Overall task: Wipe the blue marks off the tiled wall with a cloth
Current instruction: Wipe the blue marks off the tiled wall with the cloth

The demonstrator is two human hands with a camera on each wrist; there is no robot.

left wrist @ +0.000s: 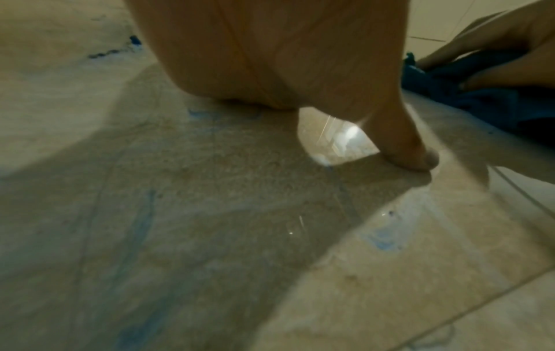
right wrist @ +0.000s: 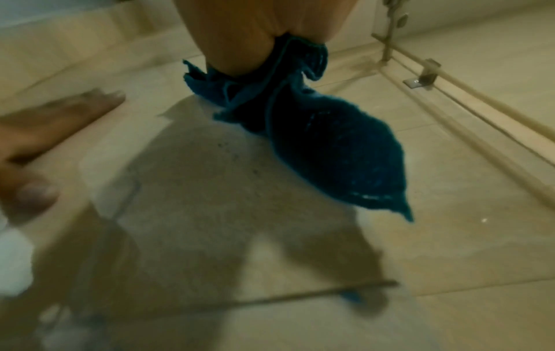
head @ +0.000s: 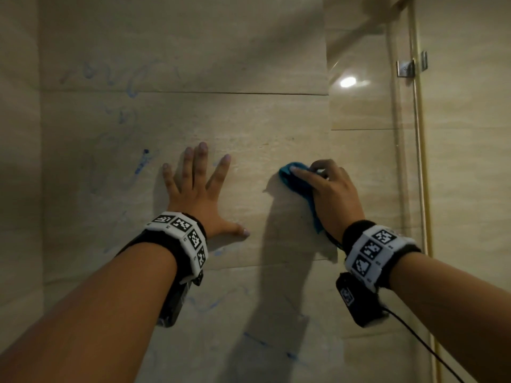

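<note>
Beige tiled wall (head: 249,120) fills the head view. Blue marks (head: 142,161) streak it left of my hands, with fainter scrawls higher up (head: 132,84) and more low down (head: 204,308). My left hand (head: 199,189) lies flat on the wall with fingers spread. My right hand (head: 329,189) holds a bunched blue cloth (head: 293,178) against the wall to the right of the left hand, fingers curled over it. In the right wrist view the cloth (right wrist: 330,147) hangs from under the palm. The left wrist view shows smeared blue marks (left wrist: 381,239) near my thumb (left wrist: 414,154).
A glass shower panel (head: 373,106) with a gold frame edge (head: 420,161) and a metal bracket (head: 405,68) stands to the right of my right hand. A black cable (head: 431,352) trails from the right wrist device. The wall corner runs down the far left.
</note>
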